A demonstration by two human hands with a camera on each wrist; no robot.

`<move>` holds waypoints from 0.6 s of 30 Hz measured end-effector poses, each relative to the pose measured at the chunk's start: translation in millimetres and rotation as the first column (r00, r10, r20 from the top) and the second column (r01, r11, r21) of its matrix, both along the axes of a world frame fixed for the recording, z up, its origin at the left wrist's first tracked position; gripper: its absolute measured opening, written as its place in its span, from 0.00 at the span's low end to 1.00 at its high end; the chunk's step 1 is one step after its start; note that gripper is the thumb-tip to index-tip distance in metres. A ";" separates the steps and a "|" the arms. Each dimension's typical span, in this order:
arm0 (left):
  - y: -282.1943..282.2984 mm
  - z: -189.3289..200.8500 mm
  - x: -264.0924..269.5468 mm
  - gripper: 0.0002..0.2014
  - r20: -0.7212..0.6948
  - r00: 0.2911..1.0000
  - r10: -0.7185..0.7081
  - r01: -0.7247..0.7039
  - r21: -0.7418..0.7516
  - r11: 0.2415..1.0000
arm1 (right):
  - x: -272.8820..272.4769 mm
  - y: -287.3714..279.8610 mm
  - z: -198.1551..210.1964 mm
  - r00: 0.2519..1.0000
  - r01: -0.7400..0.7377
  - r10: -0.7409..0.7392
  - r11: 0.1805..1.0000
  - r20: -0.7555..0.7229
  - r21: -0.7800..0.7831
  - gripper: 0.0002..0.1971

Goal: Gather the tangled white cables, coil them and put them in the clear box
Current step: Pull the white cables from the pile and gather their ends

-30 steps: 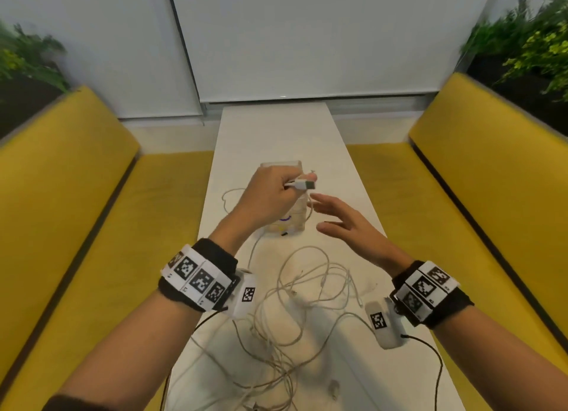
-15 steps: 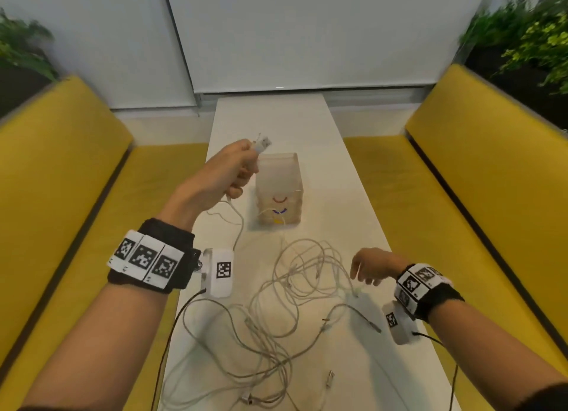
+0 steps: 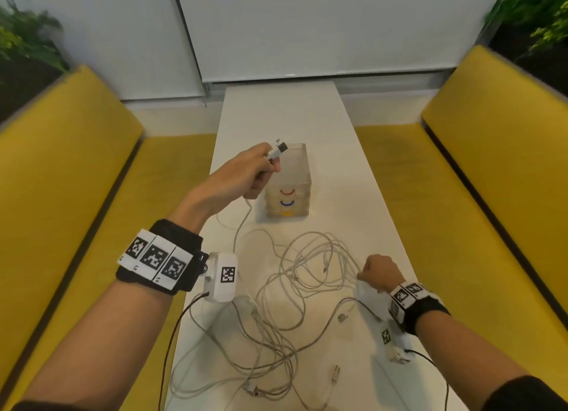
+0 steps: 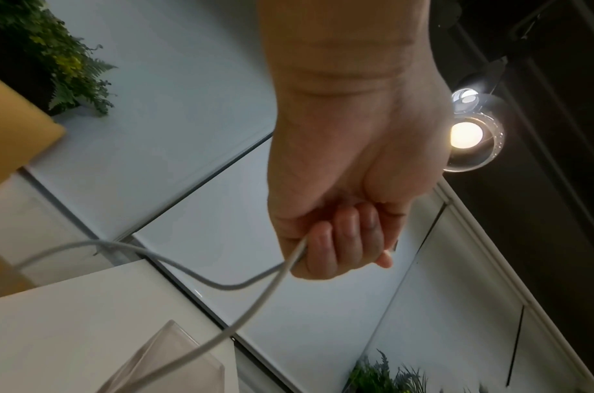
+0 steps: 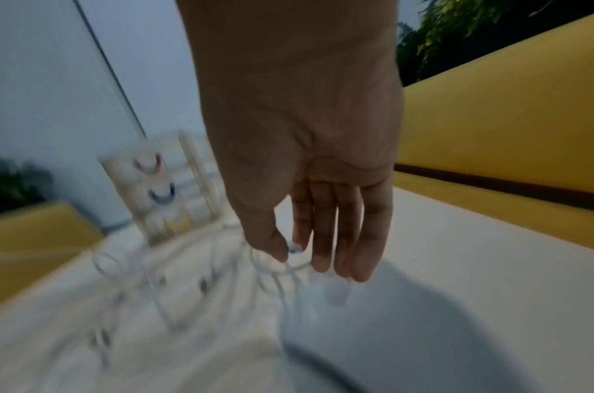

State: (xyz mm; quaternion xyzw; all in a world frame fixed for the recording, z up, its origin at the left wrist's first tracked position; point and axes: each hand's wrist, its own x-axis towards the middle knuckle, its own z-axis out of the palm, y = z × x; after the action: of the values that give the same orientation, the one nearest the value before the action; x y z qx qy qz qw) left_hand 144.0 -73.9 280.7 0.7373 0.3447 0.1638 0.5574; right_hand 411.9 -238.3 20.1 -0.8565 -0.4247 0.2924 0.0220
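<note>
Hands — left hand [image 3: 246, 172] gripping cable [image 3: 242, 226]

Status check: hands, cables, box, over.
Left hand grips one cable's plug end. Right hand at tangled cables, grip unclear. Clear box unobstructed.

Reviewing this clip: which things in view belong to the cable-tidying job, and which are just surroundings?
Job:
- white cables, tangled on the table
- cable end with plug, gripped in the left hand
- right hand, down at the tangle's edge
- clear box, upright behind the tangle

Surroundings:
- white table
- yellow benches
- plants
</note>
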 end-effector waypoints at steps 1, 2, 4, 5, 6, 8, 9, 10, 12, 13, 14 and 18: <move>-1.4 0.1 1.1 0.08 0.004 1.000 -0.009 0.009 0.042 0.999 | 2.5 6.0 14.3 0.999 0.033 -0.031 0.995 -0.022 0.098 0.09; -2.7 0.0 3.3 0.09 0.012 0.999 -0.030 0.029 0.073 0.997 | 6.9 14.0 31.0 0.998 0.065 -0.058 0.975 -0.037 0.212 0.08; -4.9 -0.8 10.2 0.11 0.053 0.994 -0.093 0.088 0.091 0.992 | 12.8 29.9 76.7 0.996 0.088 -0.068 0.901 -0.064 0.426 0.08; -5.9 -1.3 15.5 0.11 0.077 0.990 -0.115 0.107 0.101 0.989 | 12.2 37.6 102.4 0.995 0.085 -0.044 0.849 -0.091 0.521 0.08; -7.3 -1.5 21.4 0.10 0.087 0.989 -0.122 0.111 0.130 0.985 | 8.2 43.9 128.8 0.992 0.083 -0.004 0.788 -0.130 0.610 0.08; -10.2 -1.7 33.6 0.07 0.083 0.991 -0.101 0.077 0.254 0.964 | -6.3 52.5 181.6 0.967 0.106 0.108 0.652 -0.231 0.750 0.09; -12.0 -2.2 39.7 0.04 0.085 0.992 -0.093 0.063 0.313 0.948 | -15.9 54.6 206.4 0.941 0.137 0.173 0.594 -0.292 0.792 0.10; -14.2 -2.5 45.0 0.04 0.088 0.992 -0.091 0.053 0.359 0.932 | -25.7 55.4 227.6 0.905 0.168 0.240 0.558 -0.352 0.813 0.12; -18.9 -3.0 53.0 0.09 0.118 0.989 -0.090 0.032 0.424 0.905 | -42.4 55.5 256.3 0.815 0.228 0.357 0.527 -0.457 0.819 0.12; -20.3 -2.7 55.8 0.09 0.151 0.985 -0.078 0.004 0.437 0.900 | -48.9 55.7 264.9 0.774 0.265 0.388 0.520 -0.501 0.812 0.10; -21.2 -1.8 57.2 0.08 0.184 0.981 -0.061 -0.027 0.441 0.897 | -54.1 55.8 270.1 0.740 0.309 0.399 0.513 -0.541 0.801 0.09; -20.3 1.7 52.8 0.03 0.218 0.974 -0.063 -0.049 0.474 0.879 | -68.3 58.4 268.8 0.604 0.405 0.464 0.522 -0.648 0.751 0.04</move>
State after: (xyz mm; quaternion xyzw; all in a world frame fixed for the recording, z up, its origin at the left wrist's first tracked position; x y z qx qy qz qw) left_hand 196.9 -94.2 282.4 0.8292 0.2251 0.3245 0.3955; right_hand 343.6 -179.8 288.9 -0.4936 -0.4687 0.3931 0.6182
